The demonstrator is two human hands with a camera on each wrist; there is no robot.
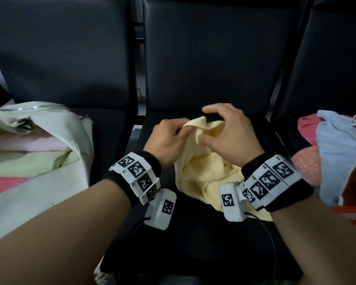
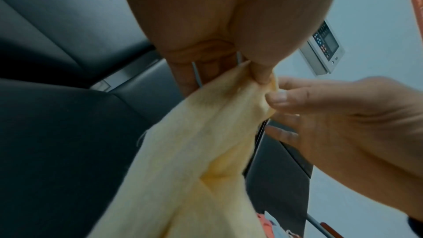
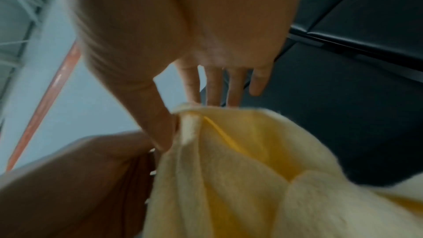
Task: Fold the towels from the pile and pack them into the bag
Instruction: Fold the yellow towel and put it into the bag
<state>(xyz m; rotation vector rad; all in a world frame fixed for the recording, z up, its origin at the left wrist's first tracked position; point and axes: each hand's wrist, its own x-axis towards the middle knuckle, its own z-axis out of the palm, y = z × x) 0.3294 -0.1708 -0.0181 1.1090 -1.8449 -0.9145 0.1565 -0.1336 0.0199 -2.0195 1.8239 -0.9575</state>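
While the yellow towel (image 1: 206, 167) lay crumpled on the middle black seat (image 1: 203, 239), the left hand (image 1: 169, 140) pinched its raised edge between thumb and fingers. The right hand (image 1: 228, 136) hovered just beside that pinch, its fingers spread, thumb touching the cloth (no firm hold). The white bag (image 1: 49, 161) sat on the left seat, the towel pile (image 1: 333, 153) on the right.

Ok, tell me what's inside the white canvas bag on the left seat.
Inside the white canvas bag, folded towels are stacked: a pale pink one on top, a light green one below it, a bright pink one lowest. Anything deeper is covered by the bag's wall.
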